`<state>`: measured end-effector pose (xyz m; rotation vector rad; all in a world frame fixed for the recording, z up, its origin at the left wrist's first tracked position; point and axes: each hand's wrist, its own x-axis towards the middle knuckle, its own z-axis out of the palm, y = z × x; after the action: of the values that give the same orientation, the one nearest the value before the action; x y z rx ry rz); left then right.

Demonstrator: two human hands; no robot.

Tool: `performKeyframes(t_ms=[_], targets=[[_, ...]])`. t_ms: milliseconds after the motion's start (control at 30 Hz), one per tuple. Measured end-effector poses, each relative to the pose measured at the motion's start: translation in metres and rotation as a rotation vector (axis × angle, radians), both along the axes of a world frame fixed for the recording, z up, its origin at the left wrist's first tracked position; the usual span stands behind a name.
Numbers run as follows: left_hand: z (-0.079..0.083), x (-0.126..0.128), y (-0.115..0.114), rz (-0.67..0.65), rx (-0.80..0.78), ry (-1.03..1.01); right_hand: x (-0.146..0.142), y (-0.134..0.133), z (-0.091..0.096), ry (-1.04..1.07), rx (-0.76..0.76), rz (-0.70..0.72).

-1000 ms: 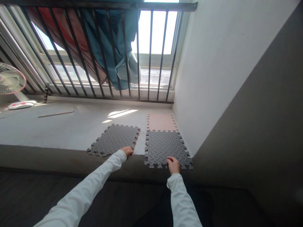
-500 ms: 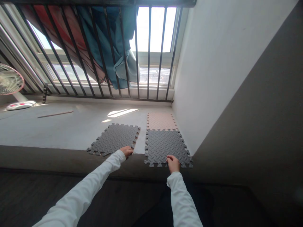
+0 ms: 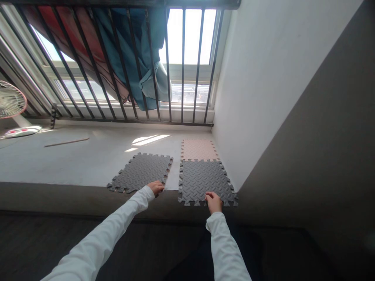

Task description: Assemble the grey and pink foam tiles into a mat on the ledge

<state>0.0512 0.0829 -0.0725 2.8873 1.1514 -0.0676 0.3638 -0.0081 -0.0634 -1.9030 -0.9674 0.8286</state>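
Observation:
Two grey foam mat tiles with a raised tread pattern and toothed edges lie on a pale ledge. My left hand (image 3: 156,188) is closed at the near right corner of the left grey foam tile (image 3: 143,170), which sits slightly turned. Over the front edge of the right grey foam tile (image 3: 202,177), my right hand (image 3: 213,201) is curled with its fingertips pinched together. Whether anything is between those fingertips is hidden. A pink foam tile (image 3: 199,150) lies behind the right grey tile, their edges meeting. A narrow strip of ledge separates the two grey tiles.
The pale ledge (image 3: 73,168) drops off at its front edge to a dark floor. Black railing bars (image 3: 183,78) stand before a window with a hanging curtain (image 3: 129,50). A white wall (image 3: 249,97) rises at right. Leftward are a thin stick (image 3: 66,142) and a fan (image 3: 11,99).
The view has shifted very slightly. Both hands and the foam tiles keep practically the same places.

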Motion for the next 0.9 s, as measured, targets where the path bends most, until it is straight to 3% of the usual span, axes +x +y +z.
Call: performKeyframes(t_ms=[167, 367, 600, 900], targets=[[0.022, 0.016, 0.005, 0.163, -0.192, 0.228, 0.001, 0.000, -0.002, 0.006, 0.011, -0.007], [0.043, 0.030, 0.001, 0.282, -0.256, 0.361, 0.004, 0.000, -0.010, 0.026, 0.030, -0.009], [0.041, 0.028, -0.001, 0.212, -0.190, 0.311, 0.008, 0.001, -0.020, 0.043, 0.041, 0.018], [0.044, 0.025, 0.009, 0.257, -0.224, 0.336, 0.008, 0.001, -0.023, 0.024, 0.034, 0.031]])
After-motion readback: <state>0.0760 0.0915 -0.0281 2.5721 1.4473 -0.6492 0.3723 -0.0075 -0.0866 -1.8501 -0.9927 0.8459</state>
